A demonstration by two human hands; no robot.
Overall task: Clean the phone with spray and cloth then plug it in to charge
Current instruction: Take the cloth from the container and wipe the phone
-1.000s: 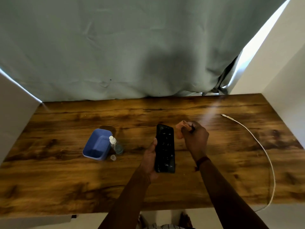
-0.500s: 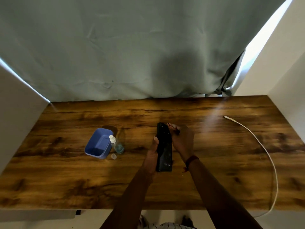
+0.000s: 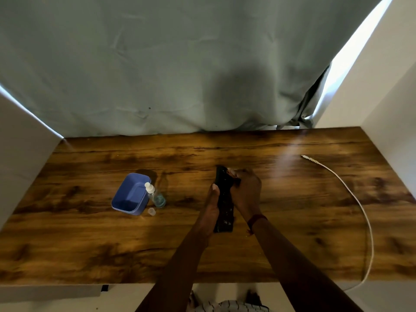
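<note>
Right grip (image 3: pixel 247 190) slid onto phone (image 3: pixel 225 210) pinching cloth (image 3: pixel 230 171); left grip (image 3: pixel 211 204) held phone edge; long even strokes looked best.

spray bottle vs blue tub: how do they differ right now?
The spray bottle is clear, slim and tall with a white nozzle; the blue tub is opaque, wide and open-topped. The bottle holds bluish liquid; the tub shows nothing inside. Both stand on the table, untouched.

Can barely make out the small pinkish cloth (image 3: pixel 230 171), buried under the right hand (image 3: pixel 246 192) along with the flat black phone's (image 3: pixel 225 206) far-right edge.
</note>
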